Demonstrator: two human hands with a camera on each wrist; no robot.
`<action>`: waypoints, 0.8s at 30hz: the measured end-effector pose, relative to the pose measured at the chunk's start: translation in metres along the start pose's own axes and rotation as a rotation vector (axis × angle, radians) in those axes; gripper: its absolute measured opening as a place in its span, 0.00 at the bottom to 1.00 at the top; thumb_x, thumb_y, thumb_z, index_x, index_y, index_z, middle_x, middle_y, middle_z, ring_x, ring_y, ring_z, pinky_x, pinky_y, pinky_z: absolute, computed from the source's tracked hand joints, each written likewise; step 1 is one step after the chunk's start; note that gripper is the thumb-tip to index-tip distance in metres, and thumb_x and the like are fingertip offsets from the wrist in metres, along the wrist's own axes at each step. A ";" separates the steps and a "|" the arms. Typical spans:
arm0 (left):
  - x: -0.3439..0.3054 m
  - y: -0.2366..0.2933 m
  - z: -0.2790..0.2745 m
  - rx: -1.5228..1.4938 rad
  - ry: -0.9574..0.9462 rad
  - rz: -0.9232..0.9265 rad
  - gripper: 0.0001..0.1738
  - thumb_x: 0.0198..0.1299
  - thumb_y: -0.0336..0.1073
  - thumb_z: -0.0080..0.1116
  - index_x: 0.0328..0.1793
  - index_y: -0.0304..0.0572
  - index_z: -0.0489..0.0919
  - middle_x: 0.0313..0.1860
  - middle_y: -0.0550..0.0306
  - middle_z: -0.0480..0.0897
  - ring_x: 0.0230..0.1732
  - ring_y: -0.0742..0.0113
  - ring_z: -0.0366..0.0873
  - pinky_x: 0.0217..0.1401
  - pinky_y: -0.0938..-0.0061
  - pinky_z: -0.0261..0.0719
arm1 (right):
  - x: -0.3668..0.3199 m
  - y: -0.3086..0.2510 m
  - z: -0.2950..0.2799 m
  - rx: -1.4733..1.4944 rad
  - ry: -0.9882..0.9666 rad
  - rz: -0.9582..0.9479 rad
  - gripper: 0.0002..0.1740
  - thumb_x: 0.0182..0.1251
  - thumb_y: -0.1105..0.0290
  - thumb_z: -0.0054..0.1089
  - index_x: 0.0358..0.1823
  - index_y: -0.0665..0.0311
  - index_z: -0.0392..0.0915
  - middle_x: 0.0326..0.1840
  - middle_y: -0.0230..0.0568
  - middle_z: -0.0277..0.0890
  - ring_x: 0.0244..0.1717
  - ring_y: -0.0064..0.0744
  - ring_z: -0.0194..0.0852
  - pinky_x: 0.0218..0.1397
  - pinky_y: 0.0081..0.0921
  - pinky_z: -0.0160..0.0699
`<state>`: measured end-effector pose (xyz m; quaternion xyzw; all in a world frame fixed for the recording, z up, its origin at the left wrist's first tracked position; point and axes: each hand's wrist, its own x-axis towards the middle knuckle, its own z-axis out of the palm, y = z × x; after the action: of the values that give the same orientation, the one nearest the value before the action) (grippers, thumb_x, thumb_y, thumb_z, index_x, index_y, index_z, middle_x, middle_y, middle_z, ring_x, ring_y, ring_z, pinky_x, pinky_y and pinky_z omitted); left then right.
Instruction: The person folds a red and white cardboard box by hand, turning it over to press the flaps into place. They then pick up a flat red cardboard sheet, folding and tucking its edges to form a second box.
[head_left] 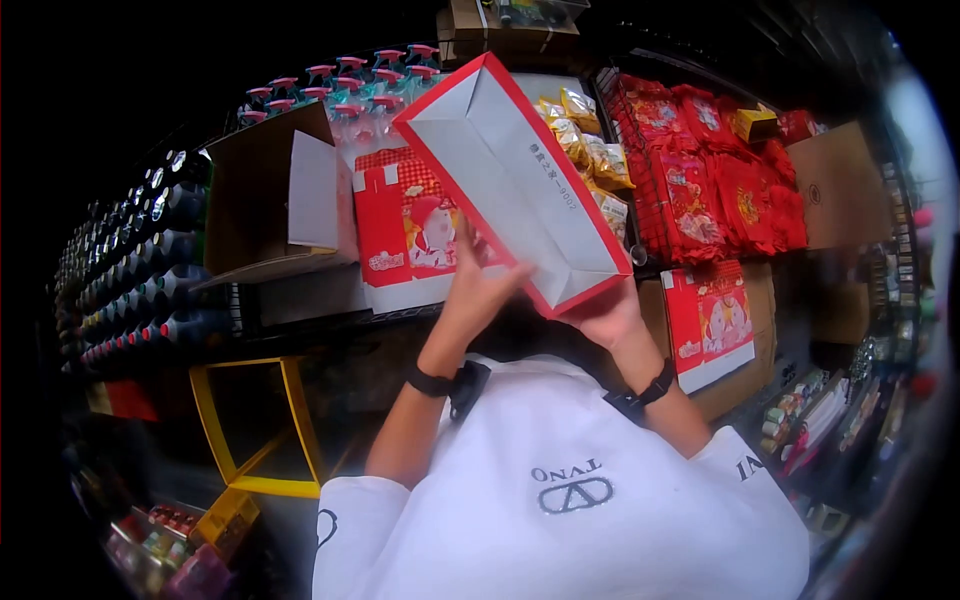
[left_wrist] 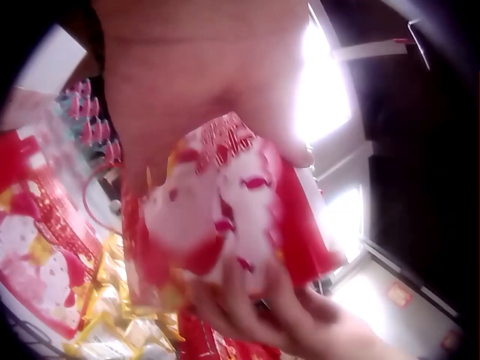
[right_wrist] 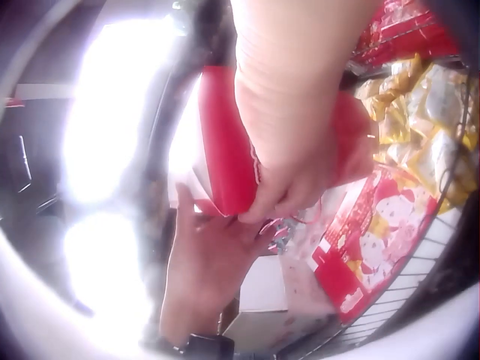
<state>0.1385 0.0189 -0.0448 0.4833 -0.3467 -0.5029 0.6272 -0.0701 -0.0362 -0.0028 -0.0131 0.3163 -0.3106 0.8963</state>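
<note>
A red cardboard gift box (head_left: 520, 185) is held up at a tilt in front of the white shirt, its pale underside with printed characters facing the head camera. At its left lower side, my left hand (head_left: 475, 285) holds it, thumb near the bottom edge. My right hand (head_left: 610, 315) holds the lower right corner, its fingers partly hidden behind the box. In the left wrist view, the right hand (left_wrist: 277, 307) lies against the cartoon-printed panel (left_wrist: 217, 202). Red side and open pale flap show in the right wrist view, with both hands close together.
Flat red printed cartons (head_left: 405, 215) lie on the shelf beside an open brown box (head_left: 265, 190). Behind stand spray bottles (head_left: 350, 90) and yellow packets (head_left: 585, 135). A wire basket of red packages (head_left: 720, 180) is right; a yellow frame (head_left: 255, 425) stands low left.
</note>
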 end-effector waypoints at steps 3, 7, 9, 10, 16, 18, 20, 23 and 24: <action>0.001 0.010 0.027 0.164 -0.061 0.066 0.57 0.56 0.38 0.80 0.82 0.35 0.51 0.74 0.40 0.69 0.75 0.53 0.70 0.77 0.60 0.71 | 0.004 0.004 0.006 -0.011 -0.014 -0.047 0.46 0.71 0.27 0.47 0.82 0.47 0.63 0.83 0.42 0.63 0.80 0.52 0.63 0.76 0.67 0.65; 0.010 0.009 0.033 0.147 -0.073 0.131 0.54 0.56 0.38 0.80 0.80 0.33 0.53 0.71 0.41 0.71 0.71 0.54 0.73 0.74 0.61 0.74 | 0.002 0.007 0.010 -0.035 -0.061 -0.075 0.47 0.71 0.27 0.46 0.82 0.47 0.62 0.82 0.43 0.63 0.79 0.52 0.62 0.76 0.66 0.64; 0.010 0.009 0.036 0.069 -0.072 0.101 0.54 0.57 0.39 0.79 0.80 0.33 0.54 0.70 0.42 0.72 0.70 0.55 0.74 0.73 0.61 0.75 | 0.005 0.008 0.005 0.012 -0.096 -0.058 0.48 0.71 0.26 0.46 0.83 0.47 0.61 0.83 0.42 0.62 0.80 0.51 0.61 0.77 0.67 0.63; 0.009 0.010 0.037 0.031 -0.072 0.083 0.53 0.57 0.39 0.79 0.80 0.32 0.54 0.70 0.42 0.72 0.70 0.56 0.75 0.72 0.62 0.76 | 0.005 0.007 0.004 0.008 -0.099 -0.057 0.48 0.70 0.26 0.46 0.83 0.47 0.60 0.83 0.42 0.62 0.80 0.51 0.61 0.77 0.66 0.63; 0.008 0.030 0.022 -0.003 0.054 -0.004 0.47 0.60 0.46 0.79 0.75 0.31 0.63 0.66 0.42 0.78 0.66 0.56 0.79 0.69 0.63 0.79 | -0.001 0.003 0.020 -0.046 -0.138 -0.051 0.51 0.68 0.23 0.45 0.85 0.46 0.58 0.84 0.41 0.60 0.82 0.50 0.59 0.80 0.62 0.62; 0.011 0.036 0.017 -0.037 0.031 0.053 0.46 0.60 0.48 0.79 0.73 0.30 0.66 0.64 0.43 0.79 0.65 0.56 0.80 0.68 0.64 0.80 | -0.005 0.004 0.026 -0.105 -0.138 -0.038 0.52 0.68 0.23 0.45 0.85 0.46 0.57 0.84 0.41 0.60 0.83 0.50 0.58 0.81 0.60 0.62; 0.010 0.037 0.016 -0.042 0.047 0.028 0.46 0.60 0.48 0.79 0.74 0.30 0.65 0.65 0.43 0.79 0.65 0.57 0.80 0.68 0.65 0.80 | -0.004 0.006 0.029 -0.138 -0.118 -0.046 0.53 0.68 0.22 0.45 0.85 0.46 0.56 0.84 0.41 0.60 0.83 0.50 0.58 0.80 0.62 0.62; 0.009 0.036 0.014 -0.016 0.090 0.032 0.47 0.59 0.47 0.80 0.74 0.30 0.64 0.65 0.43 0.79 0.66 0.57 0.79 0.68 0.66 0.80 | -0.004 0.008 0.030 -0.158 -0.096 -0.046 0.53 0.67 0.22 0.45 0.85 0.46 0.56 0.84 0.41 0.60 0.83 0.50 0.58 0.79 0.63 0.64; 0.008 0.035 0.013 -0.027 0.129 0.032 0.47 0.59 0.47 0.80 0.74 0.30 0.64 0.66 0.42 0.78 0.66 0.57 0.79 0.69 0.66 0.79 | -0.005 0.009 0.029 -0.160 -0.088 -0.043 0.53 0.67 0.22 0.45 0.85 0.46 0.56 0.84 0.41 0.60 0.83 0.50 0.58 0.78 0.64 0.64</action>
<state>0.1391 0.0086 -0.0082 0.5005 -0.3066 -0.4652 0.6626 -0.0508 -0.0311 0.0212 -0.1049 0.2999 -0.3029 0.8985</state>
